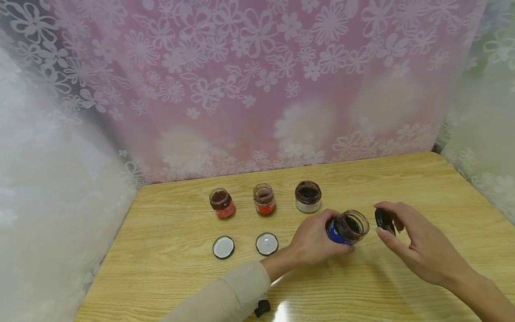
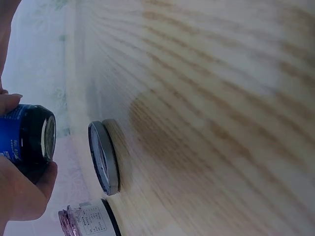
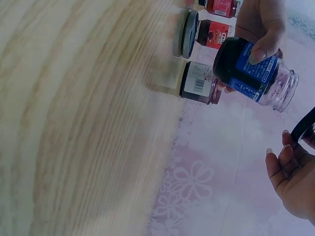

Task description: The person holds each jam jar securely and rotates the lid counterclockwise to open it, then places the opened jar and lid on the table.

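My left hand [image 1: 318, 239] grips a glass jar [image 1: 349, 230] with a blue label. The jar has no lid on and leans with its mouth to the right; dark contents show inside. In the right wrist view this blue-labelled jar [image 3: 251, 69] is held above the tabletop, thumb across its label. To its right my right hand [image 1: 422, 243] pinches a black lid [image 1: 385, 221] between thumb and fingers, apart from the jar's rim. The left wrist view shows the jar's dark base end [image 2: 42, 135] and the left fingers wrapped around it.
Three lidless jars stand in a row at the back: two red-labelled jars [image 1: 222, 203] [image 1: 264, 199] and a white-labelled jar [image 1: 308, 197]. Two lids [image 1: 223, 247] [image 1: 267, 243] lie inner side up before them on the wooden table [image 1: 169, 268]. A pink flowered curtain [image 1: 249, 89] hangs behind.
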A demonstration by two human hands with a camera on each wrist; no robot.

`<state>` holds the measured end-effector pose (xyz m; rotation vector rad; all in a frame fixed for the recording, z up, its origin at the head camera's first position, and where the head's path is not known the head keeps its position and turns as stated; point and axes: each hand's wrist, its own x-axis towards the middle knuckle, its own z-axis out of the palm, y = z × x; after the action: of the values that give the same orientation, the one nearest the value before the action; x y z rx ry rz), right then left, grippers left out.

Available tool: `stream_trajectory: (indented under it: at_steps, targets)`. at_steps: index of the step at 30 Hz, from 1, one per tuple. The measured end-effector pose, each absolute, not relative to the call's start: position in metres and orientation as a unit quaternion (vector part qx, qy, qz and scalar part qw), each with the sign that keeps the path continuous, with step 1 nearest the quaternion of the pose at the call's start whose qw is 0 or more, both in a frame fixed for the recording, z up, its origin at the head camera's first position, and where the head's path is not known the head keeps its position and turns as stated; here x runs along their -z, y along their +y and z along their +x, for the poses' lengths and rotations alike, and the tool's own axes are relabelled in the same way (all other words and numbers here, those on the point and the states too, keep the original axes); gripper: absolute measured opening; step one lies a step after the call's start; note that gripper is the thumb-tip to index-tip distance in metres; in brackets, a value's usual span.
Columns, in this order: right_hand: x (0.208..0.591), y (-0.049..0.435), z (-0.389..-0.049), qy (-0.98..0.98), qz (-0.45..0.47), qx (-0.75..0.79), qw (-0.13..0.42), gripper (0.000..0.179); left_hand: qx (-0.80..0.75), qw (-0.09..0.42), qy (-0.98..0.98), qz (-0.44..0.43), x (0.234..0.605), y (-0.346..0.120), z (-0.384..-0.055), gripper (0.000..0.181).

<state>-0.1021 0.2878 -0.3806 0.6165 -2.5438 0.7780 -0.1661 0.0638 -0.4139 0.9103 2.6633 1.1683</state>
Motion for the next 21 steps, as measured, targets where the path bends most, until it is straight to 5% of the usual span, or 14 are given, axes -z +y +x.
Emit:
stream_trajectory:
  at_steps: [21]
  targets:
    - [0.394,0.301,-0.093,-0.919,0.181,-0.297,0.184,0.045,-0.309,0.03,0.906,0.289,0.427,0.096,-0.198,0.062]
